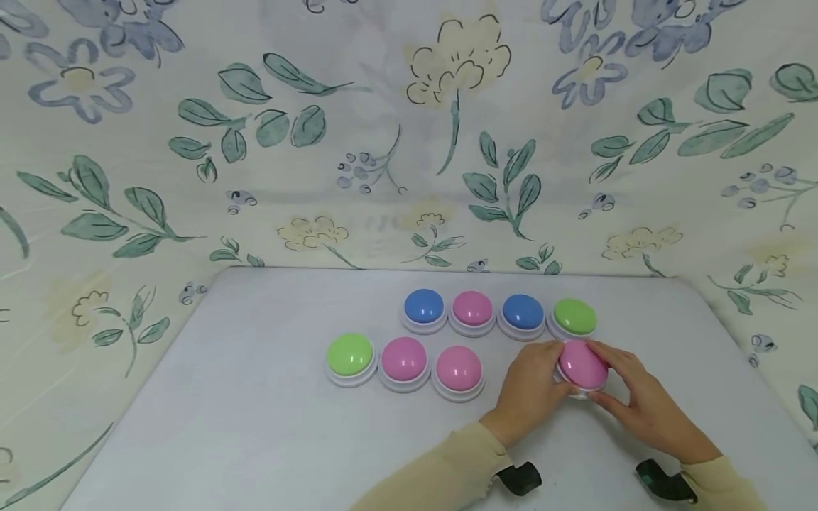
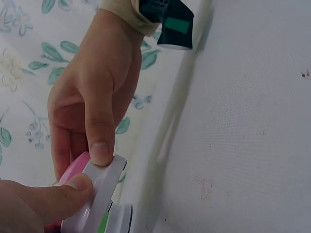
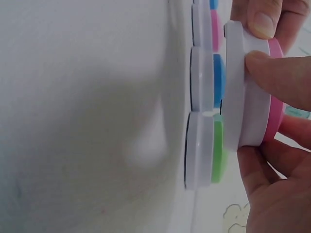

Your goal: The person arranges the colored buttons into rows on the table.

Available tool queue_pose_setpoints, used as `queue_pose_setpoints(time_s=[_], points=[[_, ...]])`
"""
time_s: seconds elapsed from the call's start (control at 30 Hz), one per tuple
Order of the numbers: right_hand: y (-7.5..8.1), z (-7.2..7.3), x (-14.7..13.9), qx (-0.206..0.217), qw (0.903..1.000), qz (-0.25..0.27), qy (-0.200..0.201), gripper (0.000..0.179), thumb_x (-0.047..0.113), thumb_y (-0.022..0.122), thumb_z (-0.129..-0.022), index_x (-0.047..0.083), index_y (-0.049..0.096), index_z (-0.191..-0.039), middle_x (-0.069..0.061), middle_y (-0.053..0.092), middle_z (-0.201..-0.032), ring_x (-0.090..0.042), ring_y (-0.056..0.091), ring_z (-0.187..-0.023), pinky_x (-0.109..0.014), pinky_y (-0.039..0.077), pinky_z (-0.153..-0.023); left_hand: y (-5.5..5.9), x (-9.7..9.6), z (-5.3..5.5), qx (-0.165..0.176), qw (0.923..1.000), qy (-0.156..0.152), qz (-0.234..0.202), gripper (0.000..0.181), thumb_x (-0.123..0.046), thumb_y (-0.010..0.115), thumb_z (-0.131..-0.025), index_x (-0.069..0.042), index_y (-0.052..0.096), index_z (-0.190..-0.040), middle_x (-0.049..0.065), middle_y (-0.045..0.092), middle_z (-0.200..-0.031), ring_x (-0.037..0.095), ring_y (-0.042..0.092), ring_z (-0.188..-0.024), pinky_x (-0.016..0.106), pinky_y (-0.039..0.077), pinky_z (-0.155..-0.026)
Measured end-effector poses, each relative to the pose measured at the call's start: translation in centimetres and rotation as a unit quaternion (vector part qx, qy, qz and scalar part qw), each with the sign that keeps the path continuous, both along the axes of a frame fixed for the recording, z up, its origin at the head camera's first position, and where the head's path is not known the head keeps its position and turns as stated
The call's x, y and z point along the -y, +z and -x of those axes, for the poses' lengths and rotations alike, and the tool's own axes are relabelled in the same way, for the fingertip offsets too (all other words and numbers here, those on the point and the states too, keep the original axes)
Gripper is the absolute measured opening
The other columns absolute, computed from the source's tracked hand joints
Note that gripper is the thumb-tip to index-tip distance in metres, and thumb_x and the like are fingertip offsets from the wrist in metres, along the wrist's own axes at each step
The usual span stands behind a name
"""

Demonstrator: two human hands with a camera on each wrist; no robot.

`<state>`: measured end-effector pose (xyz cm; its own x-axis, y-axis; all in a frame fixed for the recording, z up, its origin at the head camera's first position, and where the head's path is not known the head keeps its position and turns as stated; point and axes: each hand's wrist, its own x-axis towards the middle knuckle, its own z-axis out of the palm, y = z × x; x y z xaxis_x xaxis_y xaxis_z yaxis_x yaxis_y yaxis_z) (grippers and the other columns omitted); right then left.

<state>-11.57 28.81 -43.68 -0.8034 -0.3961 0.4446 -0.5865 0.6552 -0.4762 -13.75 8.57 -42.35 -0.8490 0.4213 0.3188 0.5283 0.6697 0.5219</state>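
Observation:
A pink push button (image 1: 583, 365) with a round white base is held between both hands at the front right of the buttons. My left hand (image 1: 529, 387) grips its left side, thumb on the near edge. On the right side, my right hand (image 1: 645, 404) holds it with thumb and fingers apart round the base. In the right wrist view the button's white base (image 3: 248, 92) is raised off the table, tipped on edge to the camera. The left wrist view has the left thumb (image 2: 63, 199) and right hand (image 2: 97, 92) pressing the same base.
Behind it stands a row of blue (image 1: 424, 306), pink (image 1: 472, 309), blue (image 1: 522, 313) and green (image 1: 574, 317) buttons. Nearer left sit a green button (image 1: 349, 355) and two pink ones, the first (image 1: 404, 360) beside the second (image 1: 458, 369). A floral cloth (image 1: 383, 177) hangs behind the white table (image 1: 255, 426).

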Motion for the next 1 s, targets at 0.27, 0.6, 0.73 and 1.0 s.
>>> queue_pose_setpoints(time_s=[0.27,0.6,0.73,1.0], points=[[-0.5,-0.2,-1.4,0.023,0.9996,0.002,-0.015,0.091,-0.005,0.086,-0.071,0.008,0.045,-0.15,-0.009,0.053,-0.14,0.012,0.033,-0.128,0.003,0.025,-0.099,-0.5,-1.2,-0.3,-0.019,0.9996,0.006,0.022,0.058,-0.031,0.084,-0.083,-0.01,0.063,-0.132,-0.005,0.067,-0.128,0.008,0.059,-0.118,0.017,0.043,-0.103],[-1.0,0.1,-2.3,0.05,0.9985,0.02,0.002,0.086,-0.004,0.084,-0.075,0.007,0.045,-0.15,0.009,0.048,-0.145,0.015,0.035,-0.128,0.002,0.028,-0.099,-0.9,-1.6,-0.3,-0.03,0.9993,0.014,0.019,0.056,-0.027,0.086,-0.081,-0.01,0.064,-0.13,-0.005,0.067,-0.126,0.007,0.06,-0.115,0.015,0.044,-0.102],[-1.3,0.3,-2.6,0.053,0.9982,0.028,0.007,0.082,-0.007,0.082,-0.076,0.004,0.045,-0.149,0.012,0.047,-0.145,0.015,0.036,-0.129,0.001,0.03,-0.1,-1.1,-1.9,-0.3,-0.01,0.9996,0.02,0.017,0.055,-0.025,0.085,-0.082,-0.009,0.065,-0.13,-0.005,0.068,-0.126,0.007,0.06,-0.116,0.015,0.044,-0.101],[-1.7,0.5,-3.1,0.053,0.9981,0.025,0.018,0.08,-0.009,0.08,-0.077,0.002,0.046,-0.148,0.02,0.042,-0.146,0.016,0.033,-0.132,0.001,0.028,-0.1,-1.6,-2.1,-0.1,0.022,0.9994,0.024,0.014,0.052,-0.024,0.082,-0.086,-0.01,0.064,-0.132,-0.006,0.067,-0.129,0.006,0.059,-0.118,0.015,0.043,-0.102]])
